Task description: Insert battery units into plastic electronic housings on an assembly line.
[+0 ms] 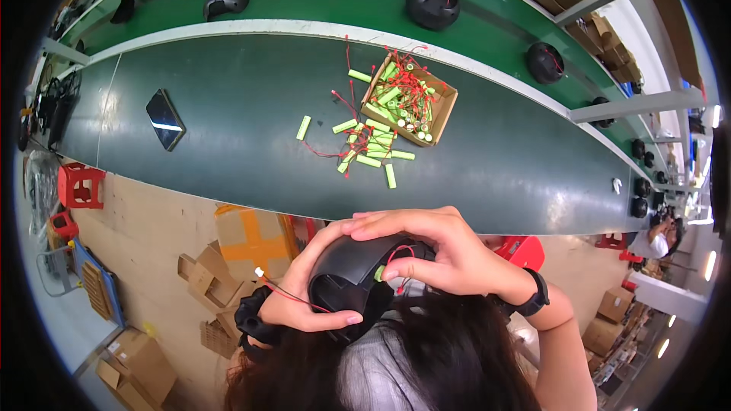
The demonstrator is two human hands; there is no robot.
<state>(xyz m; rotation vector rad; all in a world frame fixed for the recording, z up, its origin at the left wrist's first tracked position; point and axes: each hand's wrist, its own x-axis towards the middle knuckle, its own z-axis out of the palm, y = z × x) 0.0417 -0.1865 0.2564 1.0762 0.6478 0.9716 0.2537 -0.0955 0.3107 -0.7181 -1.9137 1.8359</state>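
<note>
Held close to my body, below the bench edge, is a black rounded plastic shell (346,262) with an opening in it. My left hand (293,301) wraps around its left side, thumb along the lower edge. Red wires with a white connector (260,272) trail over that hand. The fingers of my right hand (449,255) curve over the top of the shell. Its thumb presses a small light-green battery (380,273) at the opening, with red wire looping beside it. Most of the battery is hidden by the thumb and shell.
On the green bench (251,129) stands a cardboard box (440,110) of green batteries with red leads; several more batteries (369,160) lie loose beside it. A phone (164,120) is farther left. Black shells (432,5) sit along the green strip behind. Cartons (255,240) stand below.
</note>
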